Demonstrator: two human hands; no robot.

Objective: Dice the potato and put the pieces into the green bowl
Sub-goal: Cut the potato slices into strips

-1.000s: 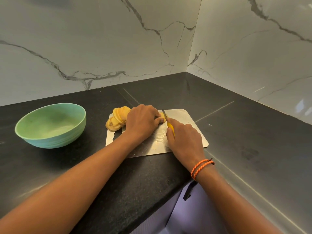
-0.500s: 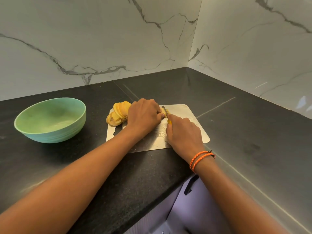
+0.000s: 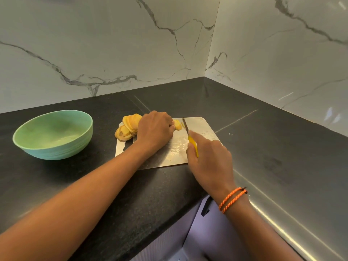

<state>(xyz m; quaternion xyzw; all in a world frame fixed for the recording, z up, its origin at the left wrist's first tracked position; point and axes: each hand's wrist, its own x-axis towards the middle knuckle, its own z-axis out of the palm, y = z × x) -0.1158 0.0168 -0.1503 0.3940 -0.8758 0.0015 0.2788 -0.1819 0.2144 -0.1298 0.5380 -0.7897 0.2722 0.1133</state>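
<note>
A metal cutting board [image 3: 199, 129] lies on the black counter. Several yellow potato slices [image 3: 128, 127] lean in a fanned row at its left end. My left hand [image 3: 155, 130] curls over the rest of the potato, and a yellow piece [image 3: 177, 124] shows just past its fingertips. My right hand [image 3: 209, 157] grips a knife by its yellow handle [image 3: 193, 143], forefinger stretched along the top. The blade [image 3: 185, 125] stands a little to the right of that piece, apart from it. The green bowl [image 3: 53, 134] sits to the left of the board, with no pieces in it.
White marble walls meet in a corner behind the counter [image 3: 263, 147]. The counter's front edge runs below my arms, with a pale lilac cabinet front [image 3: 188, 232] and a dark handle [image 3: 206, 206] under it. An orange cord bracelet [image 3: 232, 199] circles my right wrist.
My right hand has drawn the knife back and a little to the right, so the blade now stands clear of the potato piece. My left hand stays on the potato.
</note>
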